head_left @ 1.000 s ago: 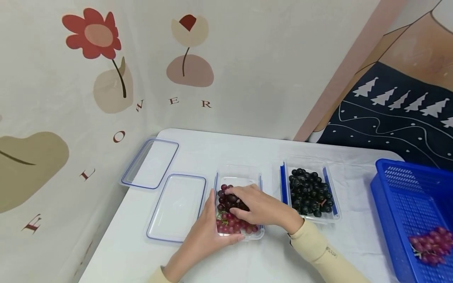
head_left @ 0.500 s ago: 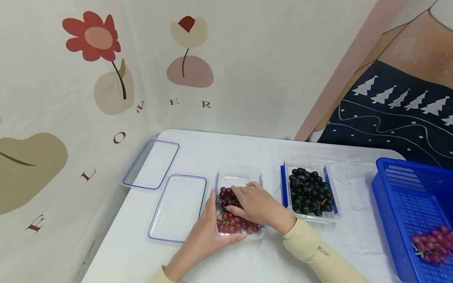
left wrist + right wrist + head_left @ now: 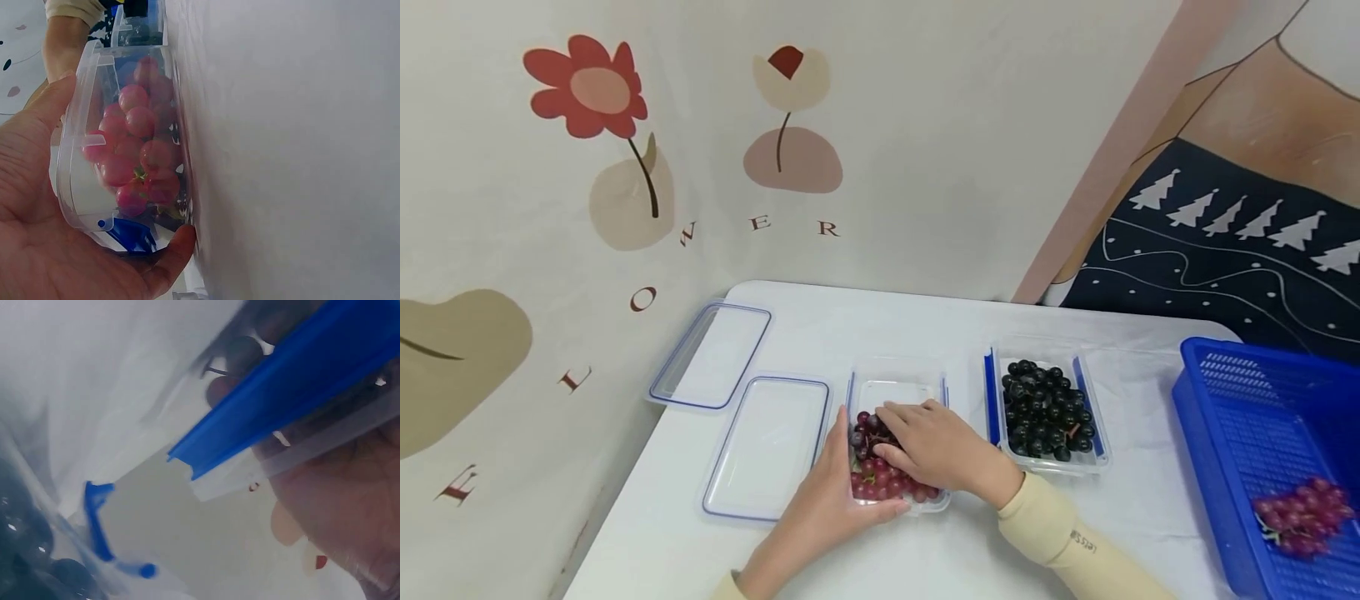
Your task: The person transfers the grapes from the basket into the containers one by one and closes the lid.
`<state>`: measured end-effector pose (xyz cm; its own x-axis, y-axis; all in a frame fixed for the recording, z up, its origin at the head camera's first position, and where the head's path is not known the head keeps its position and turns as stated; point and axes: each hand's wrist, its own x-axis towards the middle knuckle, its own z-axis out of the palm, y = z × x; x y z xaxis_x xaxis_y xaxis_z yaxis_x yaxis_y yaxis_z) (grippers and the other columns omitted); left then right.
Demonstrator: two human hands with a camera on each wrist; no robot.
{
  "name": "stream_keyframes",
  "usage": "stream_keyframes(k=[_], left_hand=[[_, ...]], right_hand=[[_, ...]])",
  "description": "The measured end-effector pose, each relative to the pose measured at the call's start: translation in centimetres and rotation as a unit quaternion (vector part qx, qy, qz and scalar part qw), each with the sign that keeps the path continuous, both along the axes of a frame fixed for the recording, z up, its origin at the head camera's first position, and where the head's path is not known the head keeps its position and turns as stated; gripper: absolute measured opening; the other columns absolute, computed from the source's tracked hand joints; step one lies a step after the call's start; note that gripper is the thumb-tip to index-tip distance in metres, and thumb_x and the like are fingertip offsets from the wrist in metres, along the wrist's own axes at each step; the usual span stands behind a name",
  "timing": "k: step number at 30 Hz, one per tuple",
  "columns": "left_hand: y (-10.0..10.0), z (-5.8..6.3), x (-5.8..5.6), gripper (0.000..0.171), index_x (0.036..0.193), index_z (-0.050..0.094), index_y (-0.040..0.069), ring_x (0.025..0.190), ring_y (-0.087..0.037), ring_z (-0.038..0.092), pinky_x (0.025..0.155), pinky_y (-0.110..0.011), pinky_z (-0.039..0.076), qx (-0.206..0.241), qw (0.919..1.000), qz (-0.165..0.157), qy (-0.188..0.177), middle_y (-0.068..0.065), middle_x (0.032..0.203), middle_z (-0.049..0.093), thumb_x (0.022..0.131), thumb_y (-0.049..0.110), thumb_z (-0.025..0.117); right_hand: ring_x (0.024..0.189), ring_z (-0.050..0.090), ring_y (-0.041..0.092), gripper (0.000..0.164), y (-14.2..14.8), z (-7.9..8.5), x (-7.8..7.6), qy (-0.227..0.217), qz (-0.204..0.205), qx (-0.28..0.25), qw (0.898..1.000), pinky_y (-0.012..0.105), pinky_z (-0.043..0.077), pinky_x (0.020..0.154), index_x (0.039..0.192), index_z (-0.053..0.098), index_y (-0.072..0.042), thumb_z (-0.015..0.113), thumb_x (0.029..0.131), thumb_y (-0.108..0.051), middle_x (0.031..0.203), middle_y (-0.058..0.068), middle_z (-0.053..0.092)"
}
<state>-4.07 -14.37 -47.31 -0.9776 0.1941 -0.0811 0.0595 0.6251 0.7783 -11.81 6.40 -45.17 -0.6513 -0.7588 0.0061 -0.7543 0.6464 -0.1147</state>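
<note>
A clear plastic food container sits on the white table in the head view, holding red grapes at its near end and a bunch of dark purple grapes behind them. My left hand grips the container's near left corner, fingers along the side and thumb across the front. In the left wrist view the red grapes show through the wall. My right hand reaches into the container, thumb and fingers bent over the dark grapes and partly hiding them. A blue locking flap crosses this hand in the right wrist view.
Right of the container stands a second one filled with black grapes. Two clear lids with blue seals, a near lid and a far lid, lie left. A blue basket at right holds red grapes.
My right hand has shifted slightly and settled lower over the dark grapes in the container. The left hand keeps its grip. The head view has moved a little.
</note>
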Motion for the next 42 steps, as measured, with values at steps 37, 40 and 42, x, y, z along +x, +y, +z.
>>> stream_keyframes(k=[37, 40, 42], left_hand=[[-1.1, 0.2, -1.9, 0.155, 0.175, -0.004, 0.009, 0.156, -0.056, 0.026, 0.115, -0.073, 0.033, -0.027, 0.9984, -0.050, -0.007, -0.023, 0.180, 0.002, 0.072, 0.072, 0.093], [-1.0, 0.1, -1.9, 0.157, 0.175, -0.005, 0.009, 0.157, -0.055, 0.025, 0.116, -0.072, 0.031, -0.028, 0.9985, -0.043, -0.019, -0.021, 0.180, 0.000, 0.070, 0.074, 0.092], [-0.9, 0.0, -2.0, 0.158, 0.175, -0.007, 0.010, 0.157, -0.055, 0.023, 0.116, -0.072, 0.030, -0.021, 0.9987, -0.042, -0.022, -0.021, 0.180, -0.001, 0.070, 0.074, 0.093]], right_hand=[[0.152, 0.045, 0.038, 0.084, 8.5, 2.0, 5.5, -0.045, -0.219, -0.185, 0.957, 0.068, 0.040, 0.116, 0.171, 0.034, -0.008, 0.063, 0.109, -0.056, 0.176, 0.011, 0.032], [0.148, 0.049, 0.042, 0.080, 9.7, 2.6, 6.2, -0.040, -0.241, -0.199, 0.949, 0.073, 0.042, 0.112, 0.172, 0.033, -0.010, 0.064, 0.110, -0.050, 0.176, 0.011, 0.032], [0.145, 0.052, 0.044, 0.078, 10.6, 3.2, 6.6, -0.022, -0.256, -0.205, 0.944, 0.074, 0.045, 0.107, 0.172, 0.033, -0.011, 0.065, 0.110, -0.046, 0.175, 0.013, 0.034]])
